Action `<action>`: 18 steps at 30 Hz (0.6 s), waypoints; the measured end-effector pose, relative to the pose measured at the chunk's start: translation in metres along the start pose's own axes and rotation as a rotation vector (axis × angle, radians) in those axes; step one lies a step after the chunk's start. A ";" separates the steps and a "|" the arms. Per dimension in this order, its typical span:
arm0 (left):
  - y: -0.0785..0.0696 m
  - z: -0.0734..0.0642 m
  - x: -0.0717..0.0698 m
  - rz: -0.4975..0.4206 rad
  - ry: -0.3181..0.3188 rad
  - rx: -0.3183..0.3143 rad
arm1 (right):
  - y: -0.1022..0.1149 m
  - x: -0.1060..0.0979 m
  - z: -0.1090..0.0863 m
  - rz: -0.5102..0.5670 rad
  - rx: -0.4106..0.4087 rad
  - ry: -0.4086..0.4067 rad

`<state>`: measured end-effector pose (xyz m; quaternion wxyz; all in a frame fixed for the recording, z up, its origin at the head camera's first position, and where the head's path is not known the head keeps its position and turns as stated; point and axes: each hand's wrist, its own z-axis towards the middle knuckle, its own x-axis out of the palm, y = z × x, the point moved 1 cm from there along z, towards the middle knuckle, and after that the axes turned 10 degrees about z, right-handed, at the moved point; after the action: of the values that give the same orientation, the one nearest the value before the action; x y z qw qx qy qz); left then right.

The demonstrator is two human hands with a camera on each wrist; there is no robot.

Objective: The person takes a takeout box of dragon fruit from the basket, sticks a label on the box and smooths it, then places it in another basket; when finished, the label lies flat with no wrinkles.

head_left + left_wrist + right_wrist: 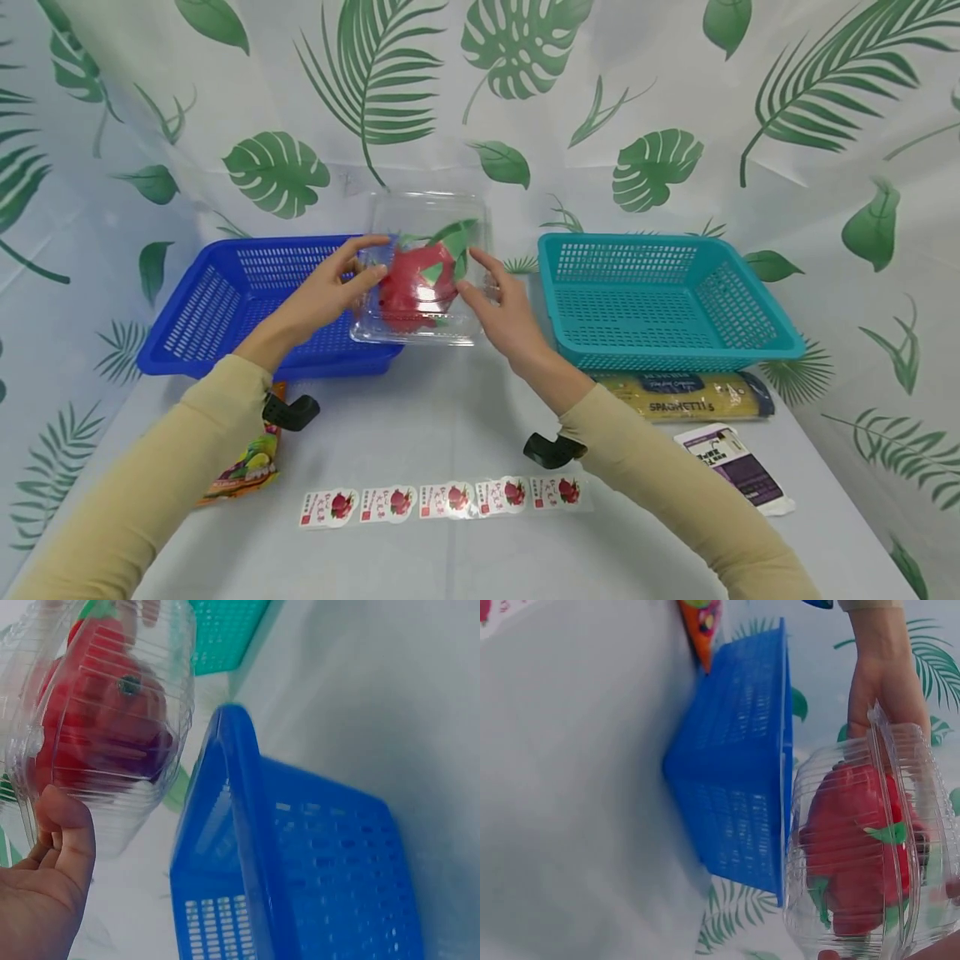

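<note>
A clear plastic clamshell box (431,206) with a red dragon fruit (411,287) inside is held up between the two baskets. Green leafy tips show on the fruit through the ribbed plastic. My left hand (322,292) grips the box's left side, its thumb pressed near the rim in the left wrist view. On the opposite side, my right hand (510,312) holds the box between thumb and fingers. The lid looks closed down over the fruit in the right wrist view.
A blue basket (258,362) stands at left, a teal basket (675,360) at right. Nearer lie a spaghetti pack (697,398), a purple-and-white packet (735,467), a colourful snack bag (251,462) and a strip of fruit stickers (447,502). A leaf-patterned curtain (555,167) hangs behind.
</note>
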<state>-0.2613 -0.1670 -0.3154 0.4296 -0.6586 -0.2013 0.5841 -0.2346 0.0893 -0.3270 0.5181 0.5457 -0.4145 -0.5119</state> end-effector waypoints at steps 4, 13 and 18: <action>-0.004 0.000 0.008 -0.003 -0.001 0.008 | -0.002 -0.006 -0.001 -0.004 0.010 -0.005; -0.001 0.005 0.025 -0.031 0.027 0.018 | -0.009 -0.016 -0.004 -0.064 0.010 -0.034; -0.002 0.009 0.031 -0.043 0.048 0.030 | -0.012 -0.022 -0.006 -0.056 0.014 -0.030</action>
<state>-0.2617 -0.1392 -0.3316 0.4567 -0.6614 -0.1961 0.5618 -0.2329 0.1136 -0.3364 0.4935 0.5528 -0.4104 -0.5314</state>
